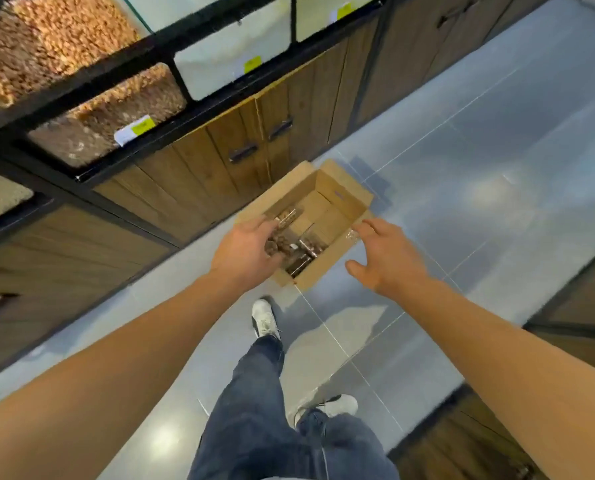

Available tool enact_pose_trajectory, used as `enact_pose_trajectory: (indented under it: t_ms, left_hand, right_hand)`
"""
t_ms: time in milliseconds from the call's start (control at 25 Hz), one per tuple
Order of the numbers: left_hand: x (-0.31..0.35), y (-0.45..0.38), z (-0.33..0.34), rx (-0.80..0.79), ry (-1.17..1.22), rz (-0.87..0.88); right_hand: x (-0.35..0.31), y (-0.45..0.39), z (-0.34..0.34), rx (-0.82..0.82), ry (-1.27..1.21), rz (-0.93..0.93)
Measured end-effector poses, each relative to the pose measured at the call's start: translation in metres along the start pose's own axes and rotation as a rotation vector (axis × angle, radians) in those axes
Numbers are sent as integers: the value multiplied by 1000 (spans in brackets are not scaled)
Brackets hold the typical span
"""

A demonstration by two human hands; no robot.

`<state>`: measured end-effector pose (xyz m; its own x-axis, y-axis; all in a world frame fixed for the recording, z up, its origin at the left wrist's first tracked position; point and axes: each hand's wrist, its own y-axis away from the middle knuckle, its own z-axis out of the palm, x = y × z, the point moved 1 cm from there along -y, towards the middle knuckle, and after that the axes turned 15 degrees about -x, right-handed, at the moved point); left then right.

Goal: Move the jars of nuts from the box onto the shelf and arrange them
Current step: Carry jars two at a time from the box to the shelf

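Open cardboard box on the floor at 12 o'clock of the feet, jars of nuts inside: left hand reaching in, grip unclear, right hand spread wide; best to seat fingers round one jar before lifting.

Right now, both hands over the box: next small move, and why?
Probably close the left hand on a jar and lift. Its fingers already reach in among the jars at the near end of the open cardboard box on the floor, while the right hand hovers open, holding nothing.
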<state>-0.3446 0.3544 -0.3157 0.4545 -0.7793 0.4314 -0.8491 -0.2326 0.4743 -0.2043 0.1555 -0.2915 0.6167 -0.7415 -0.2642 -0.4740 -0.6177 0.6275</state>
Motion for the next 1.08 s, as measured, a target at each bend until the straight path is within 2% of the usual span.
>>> enact_pose_trajectory:
  t_ms: [160,400,600,800,960,1080]
  left_hand:
    - [-82,-37,1,-5,80,-122]
    - [-155,-102,61,-100,150,-253]
    - [-197,-177,141,-111,173,-314]
    - [-232,-282,249,-160,203,-372]
    - [-249,-353,319,-201,79,-377]
    - [-262,-396,353,-254,-73,-437]
  right_hand:
    - [-37,-93,-1,-85,21,-51]
    - [-32,-213,48,-228,110,-67]
    - [4,-314,119,-329,168,-97]
    - [53,-434,220,-436,172,-124]
    - [88,-511,295,-456,229,-155]
    - [106,-556,345,-389,214,-156]
